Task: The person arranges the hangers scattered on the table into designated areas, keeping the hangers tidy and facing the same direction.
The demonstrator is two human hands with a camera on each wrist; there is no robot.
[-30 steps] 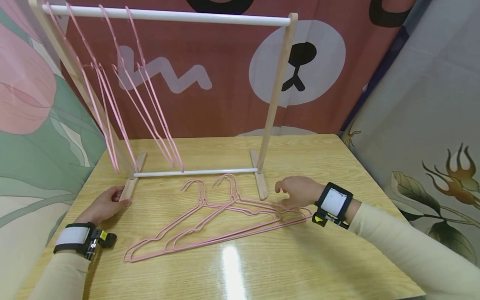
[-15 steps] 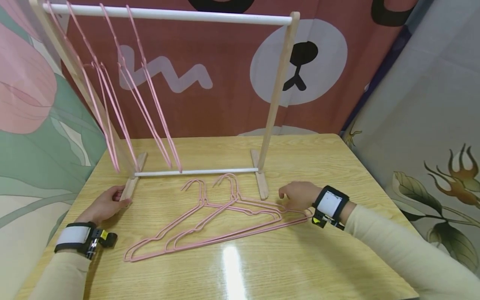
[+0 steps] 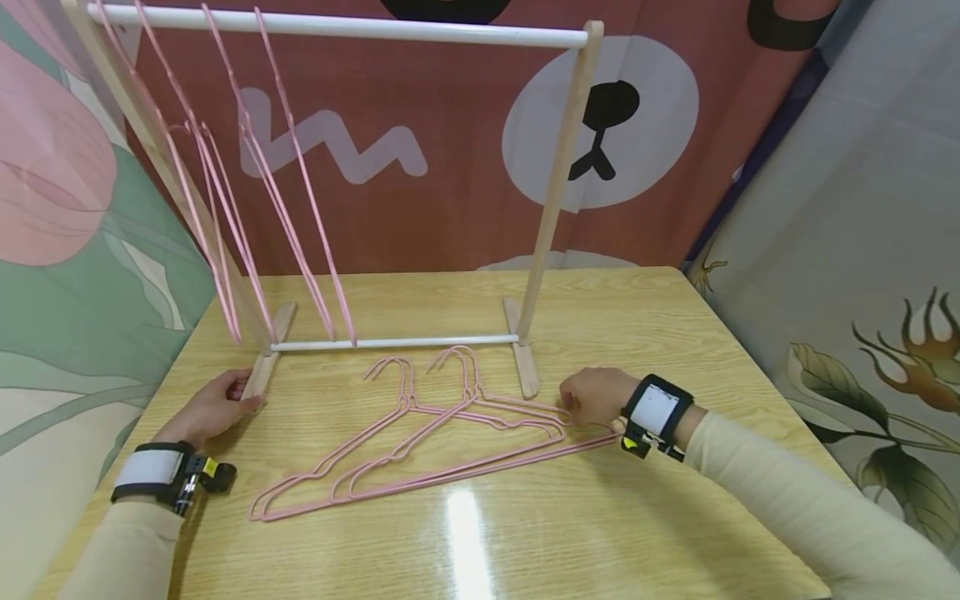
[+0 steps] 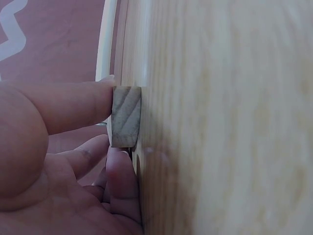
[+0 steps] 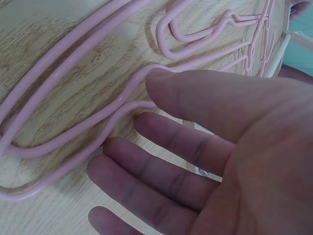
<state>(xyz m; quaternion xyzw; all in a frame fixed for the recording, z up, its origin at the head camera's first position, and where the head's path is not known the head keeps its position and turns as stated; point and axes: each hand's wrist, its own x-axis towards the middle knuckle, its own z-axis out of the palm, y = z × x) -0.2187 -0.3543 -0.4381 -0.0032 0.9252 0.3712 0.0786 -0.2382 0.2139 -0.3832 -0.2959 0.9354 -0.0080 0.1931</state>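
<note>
Several pink wire hangers (image 3: pixel 420 483) lie overlapping on the table, hooks toward the rack. At their right end is my right hand (image 3: pixel 597 396). In the right wrist view, that hand's thumb (image 5: pixel 161 90) overlaps one hanger's shoulder wire, its fingers (image 5: pixel 156 171) loosely bent beside it with a gap to the thumb. My left hand (image 3: pixel 213 408) pinches the front end of the rack's left wooden foot (image 3: pixel 261 375). The left wrist view has the thumb on the foot's end (image 4: pixel 126 116) and fingers under it. More pink hangers (image 3: pixel 281 208) hang on the rack's left part.
The wooden rack has a white top bar (image 3: pixel 420 32), a white lower bar (image 3: pixel 420 342) and a right foot (image 3: pixel 525 358) close to my right hand. Patterned cloths (image 3: pixel 375 233) enclose the wood-grain table (image 3: pixel 637 317) at the back and sides.
My right hand has lowered slightly and shifted right along the hanger ends. The rightmost hangers on the rack have swung left at their lower ends. My left hand stays on the foot.
</note>
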